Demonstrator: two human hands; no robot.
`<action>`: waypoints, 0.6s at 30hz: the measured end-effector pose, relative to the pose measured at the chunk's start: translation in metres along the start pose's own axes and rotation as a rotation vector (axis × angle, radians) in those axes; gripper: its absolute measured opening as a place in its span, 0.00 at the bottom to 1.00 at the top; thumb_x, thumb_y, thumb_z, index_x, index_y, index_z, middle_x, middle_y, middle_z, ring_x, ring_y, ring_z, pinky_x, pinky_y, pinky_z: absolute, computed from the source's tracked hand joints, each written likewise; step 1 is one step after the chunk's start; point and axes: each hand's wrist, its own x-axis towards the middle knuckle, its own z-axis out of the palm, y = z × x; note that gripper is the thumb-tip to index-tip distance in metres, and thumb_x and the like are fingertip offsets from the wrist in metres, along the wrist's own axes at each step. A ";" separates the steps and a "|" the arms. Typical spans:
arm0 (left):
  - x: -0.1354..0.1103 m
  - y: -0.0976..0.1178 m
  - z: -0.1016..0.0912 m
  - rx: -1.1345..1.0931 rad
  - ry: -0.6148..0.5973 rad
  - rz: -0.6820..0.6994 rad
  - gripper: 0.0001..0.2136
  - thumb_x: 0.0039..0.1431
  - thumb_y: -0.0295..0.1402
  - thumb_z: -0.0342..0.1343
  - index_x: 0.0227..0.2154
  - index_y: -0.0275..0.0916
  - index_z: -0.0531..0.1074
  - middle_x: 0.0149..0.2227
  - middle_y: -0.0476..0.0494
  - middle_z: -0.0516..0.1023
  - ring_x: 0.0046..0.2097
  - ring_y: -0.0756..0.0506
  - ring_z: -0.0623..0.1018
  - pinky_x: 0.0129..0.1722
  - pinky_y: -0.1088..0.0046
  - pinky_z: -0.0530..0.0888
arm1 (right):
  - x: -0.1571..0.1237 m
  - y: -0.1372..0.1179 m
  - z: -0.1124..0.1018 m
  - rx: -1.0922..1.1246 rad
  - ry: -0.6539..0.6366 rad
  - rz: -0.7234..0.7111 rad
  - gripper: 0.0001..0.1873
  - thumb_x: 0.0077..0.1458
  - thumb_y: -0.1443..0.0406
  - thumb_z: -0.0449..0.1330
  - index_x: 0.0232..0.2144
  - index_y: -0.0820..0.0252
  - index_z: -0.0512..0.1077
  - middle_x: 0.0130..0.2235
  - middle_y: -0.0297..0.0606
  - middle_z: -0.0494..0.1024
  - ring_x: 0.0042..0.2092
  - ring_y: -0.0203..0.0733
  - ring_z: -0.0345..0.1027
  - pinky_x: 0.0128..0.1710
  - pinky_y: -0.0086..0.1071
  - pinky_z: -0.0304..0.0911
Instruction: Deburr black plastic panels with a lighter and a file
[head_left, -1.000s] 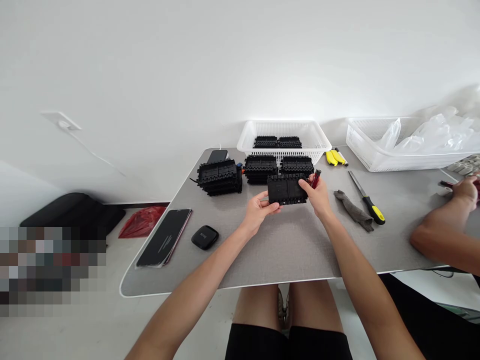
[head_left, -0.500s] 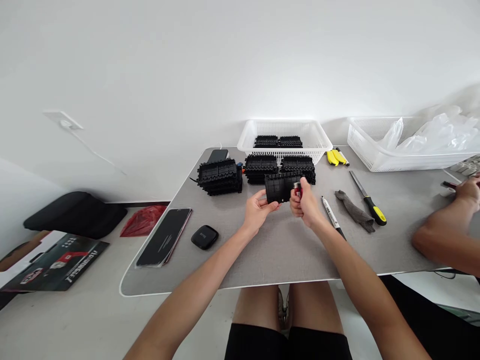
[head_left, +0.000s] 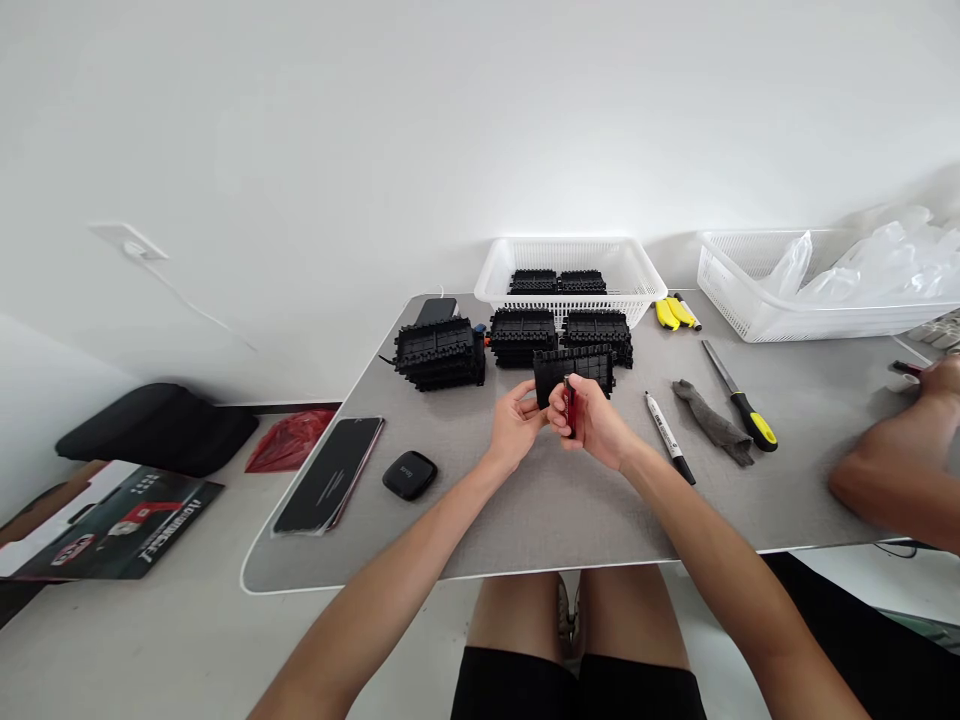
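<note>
My left hand (head_left: 516,425) pinches the lower left corner of a black ribbed plastic part (head_left: 592,372), tilted up above the table. My right hand (head_left: 596,420) is closed round a red lighter (head_left: 570,405), held upright in front of that part with the thumb at its top. Whether a flame burns cannot be seen. Just behind the held part stand two stacks of similar black parts, a middle stack (head_left: 521,338) and a right stack (head_left: 600,330). A larger left stack (head_left: 439,352) sits beside them.
A white basket (head_left: 570,302) behind holds more black parts; another basket (head_left: 787,318) holds plastic bags. Right of my hands lie a marker (head_left: 667,432), a grey cloth (head_left: 712,422) and a yellow-black handled file (head_left: 739,395). Left are a phone (head_left: 330,475) and a black case (head_left: 409,474). A co-worker's arm (head_left: 892,465) rests at right.
My right hand has moved left with the lighter, from the part's right side to near its lower left, close to my left hand. The part has shifted slightly right.
</note>
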 end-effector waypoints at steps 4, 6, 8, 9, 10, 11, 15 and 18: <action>-0.002 0.002 0.001 0.033 -0.017 0.026 0.22 0.42 0.34 0.68 0.43 0.38 0.72 0.28 0.47 0.81 0.30 0.45 0.80 0.34 0.70 0.76 | -0.001 -0.002 -0.005 -0.024 -0.016 0.123 0.23 0.56 0.46 0.47 0.21 0.57 0.55 0.19 0.27 0.51 0.20 0.30 0.40 0.16 0.23 0.35; -0.004 0.004 0.002 0.050 -0.035 0.041 0.22 0.44 0.34 0.67 0.44 0.37 0.72 0.29 0.46 0.81 0.31 0.46 0.80 0.33 0.71 0.75 | 0.000 -0.002 -0.006 -0.021 -0.027 0.171 0.23 0.56 0.47 0.45 0.21 0.57 0.53 0.19 0.26 0.49 0.19 0.30 0.38 0.15 0.23 0.32; -0.005 0.005 0.003 0.050 -0.051 0.045 0.21 0.44 0.33 0.66 0.44 0.36 0.72 0.28 0.47 0.80 0.30 0.47 0.79 0.32 0.74 0.74 | 0.000 -0.002 -0.006 -0.013 -0.042 0.193 0.23 0.57 0.48 0.43 0.20 0.57 0.52 0.18 0.25 0.48 0.19 0.29 0.36 0.15 0.22 0.31; -0.006 0.006 0.004 0.046 -0.054 0.041 0.21 0.44 0.32 0.66 0.44 0.36 0.72 0.28 0.47 0.80 0.29 0.47 0.79 0.31 0.75 0.73 | 0.001 -0.002 -0.006 -0.007 -0.048 0.197 0.23 0.57 0.48 0.43 0.20 0.57 0.52 0.18 0.25 0.48 0.19 0.29 0.35 0.15 0.22 0.31; -0.006 0.006 0.005 0.041 -0.053 0.037 0.21 0.44 0.31 0.66 0.43 0.36 0.72 0.27 0.48 0.80 0.29 0.48 0.78 0.30 0.76 0.73 | 0.001 -0.002 -0.005 -0.001 -0.051 0.199 0.22 0.57 0.49 0.42 0.19 0.57 0.52 0.18 0.25 0.47 0.19 0.29 0.35 0.15 0.22 0.31; -0.006 0.006 0.005 0.037 -0.052 0.033 0.20 0.43 0.30 0.66 0.43 0.36 0.72 0.26 0.48 0.80 0.29 0.48 0.78 0.30 0.76 0.72 | 0.001 -0.003 -0.005 0.005 -0.053 0.199 0.22 0.57 0.50 0.42 0.19 0.57 0.52 0.18 0.25 0.47 0.19 0.29 0.34 0.15 0.22 0.31; -0.007 0.006 0.007 0.029 -0.044 0.021 0.19 0.42 0.28 0.65 0.41 0.36 0.72 0.25 0.49 0.79 0.28 0.49 0.78 0.29 0.78 0.71 | 0.000 -0.004 -0.002 0.024 -0.052 0.203 0.21 0.56 0.51 0.42 0.19 0.57 0.53 0.18 0.25 0.47 0.19 0.29 0.34 0.14 0.21 0.31; -0.008 0.006 0.008 0.031 -0.044 0.011 0.20 0.42 0.27 0.63 0.42 0.36 0.72 0.26 0.49 0.80 0.29 0.49 0.78 0.29 0.77 0.72 | 0.000 -0.003 -0.002 0.030 -0.050 0.211 0.20 0.55 0.51 0.42 0.19 0.56 0.52 0.17 0.25 0.46 0.19 0.29 0.33 0.14 0.21 0.31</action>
